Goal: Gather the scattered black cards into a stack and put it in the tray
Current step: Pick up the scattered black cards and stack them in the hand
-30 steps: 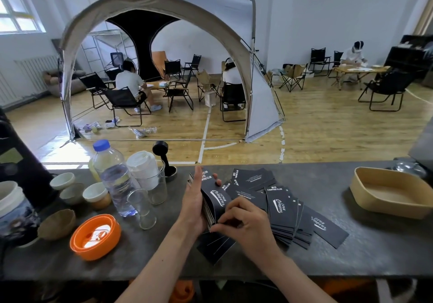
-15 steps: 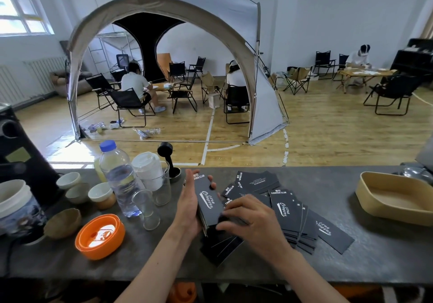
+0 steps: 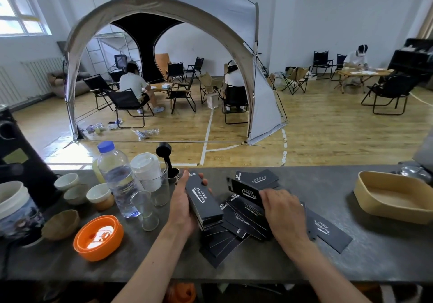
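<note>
My left hand (image 3: 181, 205) grips a stack of black cards (image 3: 203, 203), held on edge above the grey counter. To its right, several loose black cards (image 3: 243, 211) with white lettering lie fanned out on the counter. My right hand (image 3: 282, 209) lies on that spread, fingers on a raised card (image 3: 246, 191) at its far side; whether it is gripped I cannot tell. One card (image 3: 331, 232) sticks out to the right of my wrist. The tan tray (image 3: 393, 209) stands empty at the counter's right end, well apart from both hands.
Left of my hand stand a water bottle (image 3: 117, 176), a clear glass (image 3: 144, 209), a lidded cup in a jug (image 3: 150, 173), small bowls (image 3: 98, 195) and an orange lid (image 3: 98, 238). A black tamper (image 3: 167, 159) stands behind. The counter's front edge is near my forearms.
My right hand has moved off the stack and rightward onto the loose cards. The left hand keeps hold of the stack, now more upright. The camera has shifted a little.
</note>
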